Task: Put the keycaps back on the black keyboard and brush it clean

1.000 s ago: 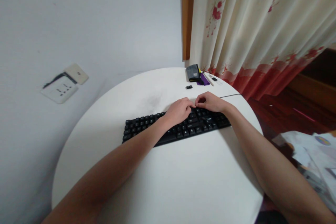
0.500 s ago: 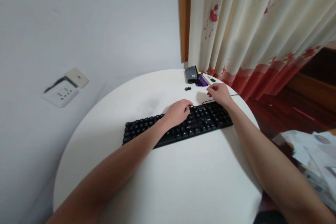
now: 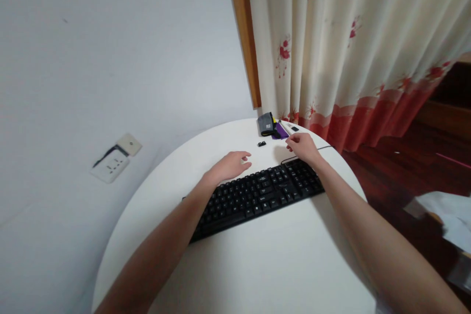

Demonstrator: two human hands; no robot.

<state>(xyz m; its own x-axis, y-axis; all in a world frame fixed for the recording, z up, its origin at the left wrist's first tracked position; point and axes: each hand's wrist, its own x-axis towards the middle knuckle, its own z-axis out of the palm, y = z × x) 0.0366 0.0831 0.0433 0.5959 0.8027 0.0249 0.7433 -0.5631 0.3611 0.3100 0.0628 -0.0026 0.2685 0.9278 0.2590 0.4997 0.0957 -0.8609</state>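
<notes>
A black keyboard [image 3: 253, 196] lies at a slant on the white round table [image 3: 279, 255]. Just beyond its back edge is my left hand [image 3: 231, 164], thumb and fingers apart with nothing between them; its forearm hides the keyboard's left end. My right hand [image 3: 302, 147] hovers over the far right corner, fingertips pinched together. Whatever they hold, if anything, is too small to make out. Behind the keyboard, near my right hand, runs a thin black cable [image 3: 289, 159]. Small black pieces [image 3: 261, 143], perhaps keycaps, rest on the table between and beyond my hands.
At the table's far edge lie a folded grey cloth item [image 3: 265, 125], a purple cloth [image 3: 280, 131] and a slim white object [image 3: 286, 127]. A wall socket [image 3: 110, 164] is on the left. Curtains [image 3: 331, 59] hang behind; white papers [image 3: 447, 213] lie at right.
My left hand has moved left and off the keys to behind the keyboard, its fingers now apart. My right hand stays pinched near the same corner. The camera view has shifted.
</notes>
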